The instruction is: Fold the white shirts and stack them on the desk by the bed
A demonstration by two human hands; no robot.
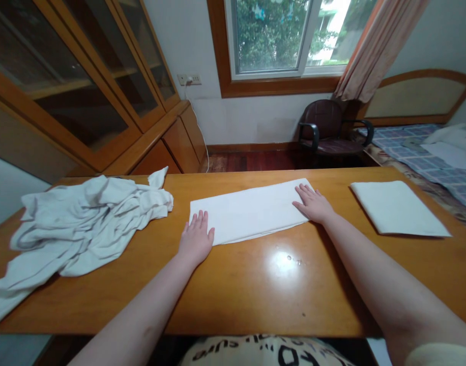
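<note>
The left hand (197, 236) and right hand (313, 203) rest open and flat at opposite ends of the folded white cloth (252, 211).

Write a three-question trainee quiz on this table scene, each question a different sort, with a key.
1. Fill in: the crumpled pile of white cloths lies to the ____ of the long folded cloth.
2. True or false: the left hand and right hand lie flat at opposite ends of the long folded cloth.
3. Which lies nearest the right end of the wooden table? A) the crumpled pile B) the folded square cloth C) the long folded cloth
Key: 1 left; 2 true; 3 B.
</note>
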